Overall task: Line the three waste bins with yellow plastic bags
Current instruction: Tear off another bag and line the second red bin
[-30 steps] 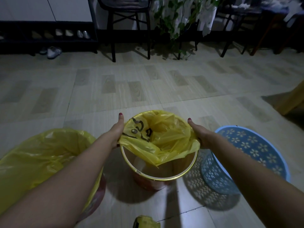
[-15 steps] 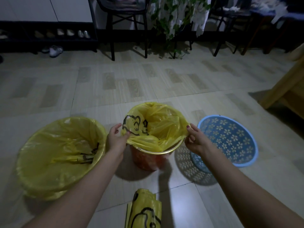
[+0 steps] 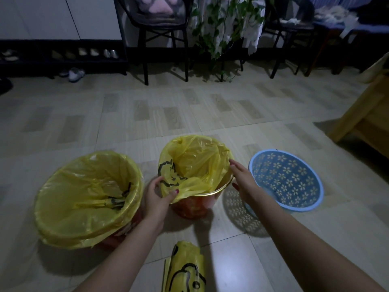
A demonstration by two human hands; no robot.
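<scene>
Three bins stand on the tiled floor. The big left bin [image 3: 117,232] wears a yellow bag [image 3: 84,199] folded over its rim. The orange middle bin [image 3: 193,207] has a gold rim and a yellow bag [image 3: 195,161] with black print draped over it. My left hand [image 3: 157,197] pinches that bag's near-left edge at the rim. My right hand [image 3: 242,178] lies with straight fingers against the bin's right rim, holding nothing. The blue perforated bin [image 3: 286,180] on the right has no bag. A folded yellow bag [image 3: 185,268] lies on the floor in front.
Black chairs [image 3: 162,28] and a leafy plant [image 3: 223,28] stand at the back, a shoe rack [image 3: 63,55] at back left, and wooden furniture [image 3: 366,116] at the right edge.
The view has pulled back and up. My right hand let go of the bag's right edge and now lies straight at the rim. My left hand still holds the left edge.
</scene>
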